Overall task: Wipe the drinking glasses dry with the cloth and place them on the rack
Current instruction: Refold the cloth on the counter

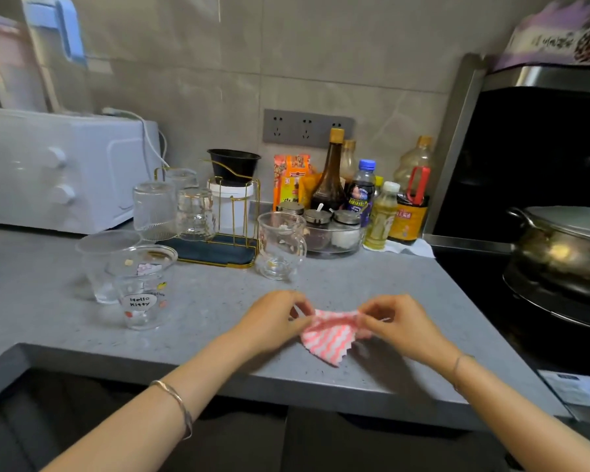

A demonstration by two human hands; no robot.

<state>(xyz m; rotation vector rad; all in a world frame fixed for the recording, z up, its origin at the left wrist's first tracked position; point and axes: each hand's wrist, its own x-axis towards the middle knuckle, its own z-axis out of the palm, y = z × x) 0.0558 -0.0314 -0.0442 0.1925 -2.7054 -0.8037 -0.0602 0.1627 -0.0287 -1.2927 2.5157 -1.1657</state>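
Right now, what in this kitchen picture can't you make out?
Head view only:
- Rear glass on the rack: mostly hidden by front glasses.
- Jug, top left: blurred.
- Pot: cut off by right edge.
- Corners of cloth: covered by left hand and right hand.
- Bottle labels: too small.

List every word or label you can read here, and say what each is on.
"Hello Kitty": on the front glass, in a white patch.
Sauce bottles, snack packets, purple box: printed, but too blurred to read.
No text on the cloth, only stripes.
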